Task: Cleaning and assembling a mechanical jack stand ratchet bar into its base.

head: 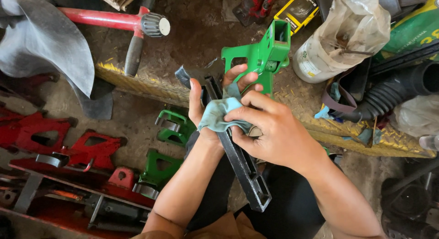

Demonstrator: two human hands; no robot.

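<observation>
Hands: left hand (206, 106) grips black bar (240, 161), fingers curled; right hand (270, 129) presses blue rag (219, 113) against it.

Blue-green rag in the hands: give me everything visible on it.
The rag is a small pale blue-green cloth, soft and crumpled into a wad with folds. It is pressed against the black metal bar near where that bar meets the green bracket. The right hand pinches it from above, and the left hand cups it from below. No tears or stains can be made out.
</observation>
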